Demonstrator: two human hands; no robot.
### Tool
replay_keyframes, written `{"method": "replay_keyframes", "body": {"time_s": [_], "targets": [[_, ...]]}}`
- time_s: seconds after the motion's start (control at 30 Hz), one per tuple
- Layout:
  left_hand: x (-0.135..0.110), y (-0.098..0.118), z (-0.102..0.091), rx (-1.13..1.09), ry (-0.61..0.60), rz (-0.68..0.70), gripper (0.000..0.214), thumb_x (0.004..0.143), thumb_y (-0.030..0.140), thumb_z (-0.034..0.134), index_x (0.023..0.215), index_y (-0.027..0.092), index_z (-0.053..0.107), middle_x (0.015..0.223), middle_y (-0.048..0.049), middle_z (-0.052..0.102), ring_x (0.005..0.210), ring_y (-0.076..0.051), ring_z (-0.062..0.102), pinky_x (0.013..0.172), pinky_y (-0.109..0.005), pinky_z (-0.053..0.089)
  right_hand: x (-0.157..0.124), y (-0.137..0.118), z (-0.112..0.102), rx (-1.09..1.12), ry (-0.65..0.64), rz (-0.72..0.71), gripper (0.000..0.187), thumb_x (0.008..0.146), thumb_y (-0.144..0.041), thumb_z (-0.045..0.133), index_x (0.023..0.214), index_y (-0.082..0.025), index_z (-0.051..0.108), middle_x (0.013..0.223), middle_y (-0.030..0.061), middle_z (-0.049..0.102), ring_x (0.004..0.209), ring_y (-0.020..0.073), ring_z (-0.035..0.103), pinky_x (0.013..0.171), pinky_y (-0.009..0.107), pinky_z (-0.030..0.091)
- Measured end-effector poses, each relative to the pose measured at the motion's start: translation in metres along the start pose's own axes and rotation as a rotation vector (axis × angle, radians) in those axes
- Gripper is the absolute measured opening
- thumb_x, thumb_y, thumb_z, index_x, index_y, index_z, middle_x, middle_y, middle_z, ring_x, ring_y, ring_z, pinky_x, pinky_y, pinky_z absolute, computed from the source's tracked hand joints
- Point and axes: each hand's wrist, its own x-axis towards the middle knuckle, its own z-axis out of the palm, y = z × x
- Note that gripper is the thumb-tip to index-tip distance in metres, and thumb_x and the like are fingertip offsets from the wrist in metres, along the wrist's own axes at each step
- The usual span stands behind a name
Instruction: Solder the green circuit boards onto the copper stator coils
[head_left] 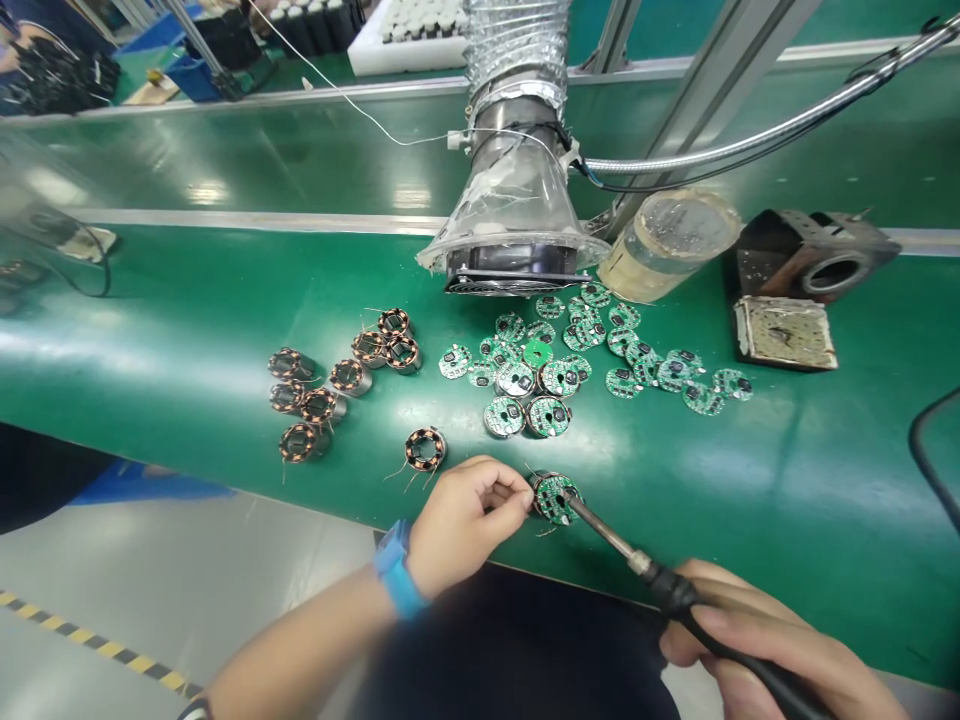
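Near the table's front edge stands a copper-wound motor stator with a round green circuit board on top. My left hand, with a blue watch on its wrist, is closed in a pinch at the stator's left edge. Whether the fingertips grip its rim or a thin wire cannot be told. My right hand is wrapped round the black handle of a soldering iron; its tip touches the board or lies just over it. A bare stator with loose wire ends stands beyond my left hand.
Several stators stand at left. Behind the work are board-topped stators and loose round boards. A fume extractor hood hangs above, beside a tape-like roll, an iron stand and a sponge tray.
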Motion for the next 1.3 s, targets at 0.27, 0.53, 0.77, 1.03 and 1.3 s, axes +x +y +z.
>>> {"method": "replay_keyframes", "body": {"time_s": [0.27, 0.53, 0.77, 1.03, 1.3], "targets": [[-0.008, -0.001, -0.002, 0.116, 0.116, 0.104, 0.009, 0.08, 0.015, 0.057, 0.086, 0.013, 0.064, 0.08, -0.0051, 0.064, 0.07, -0.013, 0.062, 0.066, -0.023, 0.052, 0.015, 0.003, 0.014, -0.015, 0.015, -0.023, 0.029, 0.077, -0.011, 0.051, 0.105, -0.021, 0.052, 0.073, 0.0004, 0.071, 0.082, 0.0146, 0.068, 0.085, 0.028, 0.052], [-0.02, -0.015, 0.02, 0.24, 0.207, 0.489, 0.012, 0.074, 0.01, 0.067, 0.084, 0.013, 0.072, 0.076, -0.0071, 0.066, 0.069, -0.013, 0.064, 0.065, -0.021, 0.051, 0.015, 0.008, 0.022, 0.099, 0.096, 0.001, 0.043, 0.071, 0.001, 0.051, 0.108, -0.021, 0.05, 0.082, 0.0012, 0.07, 0.087, 0.0146, 0.066, 0.09, 0.034, 0.049], [-0.018, -0.004, 0.024, 0.049, 0.257, 0.224, 0.008, 0.073, 0.008, 0.067, 0.073, 0.013, 0.072, 0.075, -0.0062, 0.068, 0.071, -0.015, 0.064, 0.067, -0.022, 0.051, 0.016, 0.004, 0.031, 0.098, 0.117, 0.044, 0.04, 0.074, -0.002, 0.051, 0.108, -0.023, 0.05, 0.086, 0.0011, 0.07, 0.092, 0.0154, 0.066, 0.087, 0.032, 0.052], [-0.015, 0.0, 0.025, -0.233, 0.336, -0.111, 0.008, 0.073, 0.017, 0.067, 0.079, 0.013, 0.071, 0.072, -0.0053, 0.07, 0.065, -0.016, 0.065, 0.064, -0.026, 0.055, 0.024, 0.006, 0.063, 0.1, 0.168, -0.022, 0.045, 0.073, 0.002, 0.051, 0.113, -0.02, 0.048, 0.095, 0.0062, 0.069, 0.095, 0.0172, 0.065, 0.082, 0.033, 0.054], [-0.016, -0.005, 0.013, 0.553, 0.193, 0.493, 0.035, 0.086, 0.01, 0.04, 0.113, 0.015, 0.063, 0.083, -0.0104, 0.062, 0.075, -0.018, 0.06, 0.066, -0.032, 0.053, 0.022, 0.012, 0.063, 0.199, 0.195, 0.057, 0.045, 0.075, 0.0, 0.051, 0.113, -0.023, 0.049, 0.091, 0.0022, 0.069, 0.091, 0.0172, 0.066, 0.081, 0.036, 0.055]]}}
